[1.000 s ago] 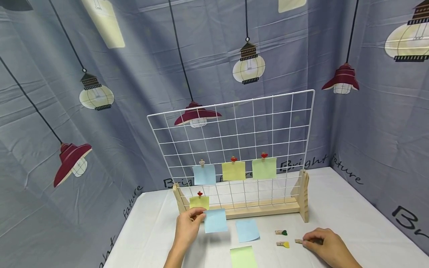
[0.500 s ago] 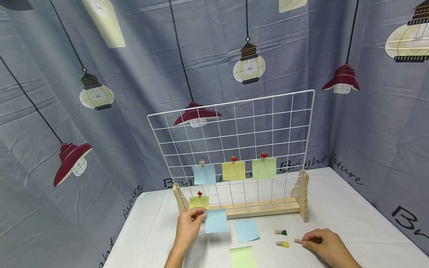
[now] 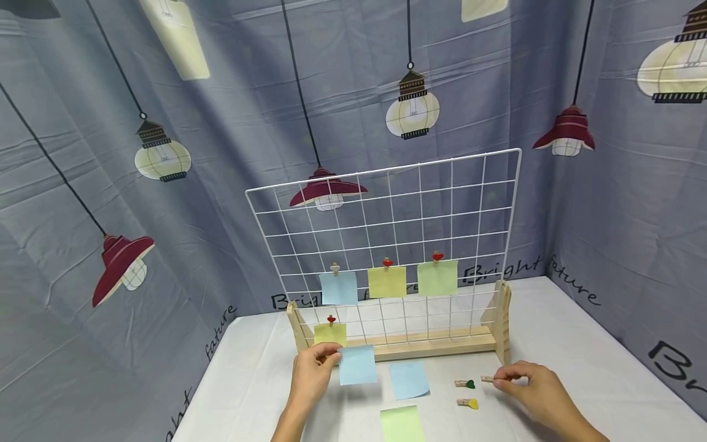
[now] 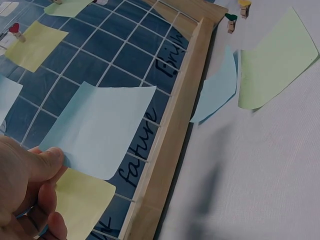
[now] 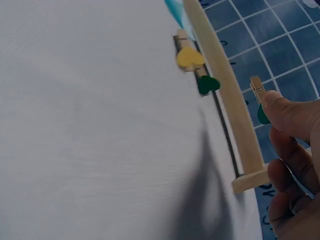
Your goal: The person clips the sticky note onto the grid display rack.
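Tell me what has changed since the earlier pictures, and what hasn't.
The right hand has moved up the head view, carrying the wooden clip it pinches, now nearly level there with the green-heart clip. Nothing was newly grasped or let go. Unchanged: the left hand holds the blue note; the clipped notes, loose notes and yellow-heart clip are as before.

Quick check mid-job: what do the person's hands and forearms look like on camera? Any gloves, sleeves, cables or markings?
The left hand and right hand are bare, with no gloves. The left forearm and right forearm show no sleeve, cable or strap where visible. I see no markings. Whether rings are worn, I cannot tell.
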### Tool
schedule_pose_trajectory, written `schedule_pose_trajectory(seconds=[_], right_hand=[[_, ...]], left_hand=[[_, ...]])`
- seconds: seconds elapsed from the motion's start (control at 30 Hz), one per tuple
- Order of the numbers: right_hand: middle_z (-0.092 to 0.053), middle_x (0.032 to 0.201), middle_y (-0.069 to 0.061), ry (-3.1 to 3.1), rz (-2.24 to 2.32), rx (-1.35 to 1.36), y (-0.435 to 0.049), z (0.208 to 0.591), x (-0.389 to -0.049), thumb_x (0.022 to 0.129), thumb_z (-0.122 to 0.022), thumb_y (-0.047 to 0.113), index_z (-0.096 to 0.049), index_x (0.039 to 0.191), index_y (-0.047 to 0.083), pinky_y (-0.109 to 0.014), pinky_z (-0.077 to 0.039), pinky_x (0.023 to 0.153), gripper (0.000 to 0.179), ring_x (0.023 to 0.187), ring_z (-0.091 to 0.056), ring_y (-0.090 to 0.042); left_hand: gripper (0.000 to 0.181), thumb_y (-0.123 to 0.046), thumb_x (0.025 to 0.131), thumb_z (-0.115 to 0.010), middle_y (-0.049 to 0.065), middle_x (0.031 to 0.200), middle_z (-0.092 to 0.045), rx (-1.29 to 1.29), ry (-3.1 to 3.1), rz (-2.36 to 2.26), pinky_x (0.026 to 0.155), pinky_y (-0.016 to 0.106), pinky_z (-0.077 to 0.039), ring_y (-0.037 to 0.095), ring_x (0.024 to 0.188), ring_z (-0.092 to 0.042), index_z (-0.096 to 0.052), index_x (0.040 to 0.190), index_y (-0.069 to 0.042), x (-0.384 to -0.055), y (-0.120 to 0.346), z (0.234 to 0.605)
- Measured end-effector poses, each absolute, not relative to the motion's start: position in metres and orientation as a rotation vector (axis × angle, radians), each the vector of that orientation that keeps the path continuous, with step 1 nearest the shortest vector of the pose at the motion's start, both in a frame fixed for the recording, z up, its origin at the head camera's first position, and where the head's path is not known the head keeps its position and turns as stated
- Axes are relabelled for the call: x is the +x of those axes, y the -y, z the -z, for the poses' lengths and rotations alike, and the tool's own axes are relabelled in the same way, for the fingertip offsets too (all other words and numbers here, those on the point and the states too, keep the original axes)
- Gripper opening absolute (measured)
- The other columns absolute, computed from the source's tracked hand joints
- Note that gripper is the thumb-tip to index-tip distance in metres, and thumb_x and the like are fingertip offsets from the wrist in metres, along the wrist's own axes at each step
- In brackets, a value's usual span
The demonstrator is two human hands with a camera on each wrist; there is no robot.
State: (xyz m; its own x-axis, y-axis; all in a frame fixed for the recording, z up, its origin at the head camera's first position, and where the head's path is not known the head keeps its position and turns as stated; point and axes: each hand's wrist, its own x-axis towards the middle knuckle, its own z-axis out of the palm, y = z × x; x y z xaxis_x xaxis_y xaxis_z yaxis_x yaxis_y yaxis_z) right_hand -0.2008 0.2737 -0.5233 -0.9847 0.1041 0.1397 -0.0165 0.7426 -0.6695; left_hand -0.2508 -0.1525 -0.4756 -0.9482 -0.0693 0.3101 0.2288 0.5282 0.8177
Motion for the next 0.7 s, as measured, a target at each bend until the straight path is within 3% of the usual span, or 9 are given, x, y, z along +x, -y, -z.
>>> schedule_pose_trajectory(seconds=[0.2,0.43,0.7], right_hand=[[-0.076,0.097,0.006,2.725,-1.066,-0.047,-0.272,0.504,-0.201,0.085,-0.084,0.033,-0.078,0.087,0.026,-0.023,-0.044,0.069,0.010,0.079,-0.053,-0.002],[-0.078,0.105,-0.004,2.728,-1.206,-0.082,-0.270,0.485,-0.204,0.090,-0.080,0.031,-0.079,0.098,0.016,-0.022,-0.054,0.071,0.016,0.089,-0.068,-0.008],[-0.077,0.102,-0.005,2.699,-1.211,-0.053,-0.266,0.482,-0.205,0.090,-0.079,0.018,-0.076,0.100,0.012,-0.022,-0.055,0.069,0.012,0.086,-0.068,-0.009]], left_hand=[[0.011,-0.007,0.086,-0.080,-0.003,0.085,-0.077,-0.132,2.466,1.388,0.063,0.020,-0.048,0.004,0.069,-0.059,-0.082,0.095,-0.013,-0.251,0.153,0.476],[0.011,-0.007,0.086,-0.080,-0.002,0.085,-0.077,-0.121,2.470,1.394,0.063,0.020,-0.047,0.005,0.070,-0.058,-0.082,0.096,-0.013,-0.251,0.153,0.477],[0.011,-0.007,0.086,-0.080,-0.003,0.084,-0.076,-0.106,2.473,1.390,0.063,0.019,-0.047,0.005,0.070,-0.058,-0.082,0.095,-0.014,-0.252,0.152,0.476]])
